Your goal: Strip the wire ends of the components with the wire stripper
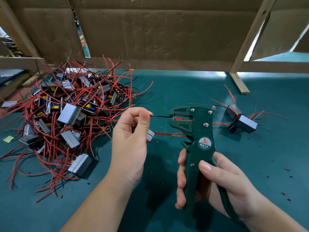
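1. The right hand (215, 183) is nearest, wrapped around the two dark green handles of the wire stripper (196, 141), thumb laid across the front and fingers (181, 178) curled round the left handle, squeezing them close together. The tool stands upright with its head pointing left (a round label reads "W01A").
2. The left hand (129, 144) is just left of the stripper's head, palm facing the camera. Its thumb and forefinger are pressed together on a thin black wire (160, 116), which runs level from the fingertips straight into the tool's mouth, where red plastic parts show.
3. Behind that hand's curled fingers sits a small grey component (150, 135), partly hidden; red wires (168, 134) run from it rightward to the stripper's lower notch.
4. On the green surface (184, 87), small dark and red specks lie scattered around the hands.
5. To the right, beyond the tool, two grey components (240, 120) lie touching, with red and black leads.
6. To the left is a large pile of components (70, 109) tangled in red wires.
7. Farthest back, cardboard panels (158, 30) lean on a wooden frame (249, 41).
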`<state>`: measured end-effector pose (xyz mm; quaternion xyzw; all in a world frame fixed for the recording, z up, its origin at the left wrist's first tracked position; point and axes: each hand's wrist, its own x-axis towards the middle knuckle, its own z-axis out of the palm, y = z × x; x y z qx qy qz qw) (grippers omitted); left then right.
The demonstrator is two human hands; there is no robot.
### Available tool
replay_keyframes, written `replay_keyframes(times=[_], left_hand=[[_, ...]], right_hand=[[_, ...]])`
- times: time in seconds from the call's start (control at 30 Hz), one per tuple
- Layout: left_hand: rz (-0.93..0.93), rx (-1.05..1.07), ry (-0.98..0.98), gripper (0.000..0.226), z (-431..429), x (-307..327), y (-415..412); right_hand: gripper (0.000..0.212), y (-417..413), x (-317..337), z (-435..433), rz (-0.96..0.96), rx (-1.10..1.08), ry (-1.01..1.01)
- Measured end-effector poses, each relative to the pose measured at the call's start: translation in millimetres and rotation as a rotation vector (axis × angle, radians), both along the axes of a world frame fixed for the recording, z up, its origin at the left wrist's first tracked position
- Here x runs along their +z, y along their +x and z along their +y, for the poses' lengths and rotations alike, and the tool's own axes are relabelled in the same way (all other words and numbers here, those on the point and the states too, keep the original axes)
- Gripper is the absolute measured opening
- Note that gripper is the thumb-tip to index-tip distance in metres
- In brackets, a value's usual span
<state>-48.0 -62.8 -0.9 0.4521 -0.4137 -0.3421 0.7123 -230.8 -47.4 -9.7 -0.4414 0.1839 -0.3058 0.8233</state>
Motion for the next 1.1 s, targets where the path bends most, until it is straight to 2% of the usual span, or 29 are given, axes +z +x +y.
replay_keyframes(times=[0.3,0.5,0.67,0.8,0.9,1.1], left_hand=[[-0.022,0.025,-0.037,0.013,0.6,-0.4,-1.2],[-0.065,0.029,-0.052,0.021,2.9,3.0,-3.8],[-0.1,0.024,-0.039,0.012,1.5,1.7,-2.0],[-0.167,0.045,-0.023,0.01,-0.9,-1.8,0.1],[-0.269,0.045,0.009,0.023,0.2,-6.8,-2.3],[0.136,-0.058,0.315,0.05,-6.3,-0.3,-5.1]], right_hand=[[0.038,0.3,1.7,1.0,0.014,0.008,-0.002],[0.038,1.6,3.1,1.9,0.028,-0.025,0.001],[0.038,1.1,4.8,3.8,0.062,-0.056,0.001],[0.052,8.4,4.7,9.4,0.138,-0.243,0.027],[0.061,12.5,5.9,5.7,0.135,-0.355,0.057],[0.071,6.5,7.9,-6.5,-0.001,-0.266,0.153]])
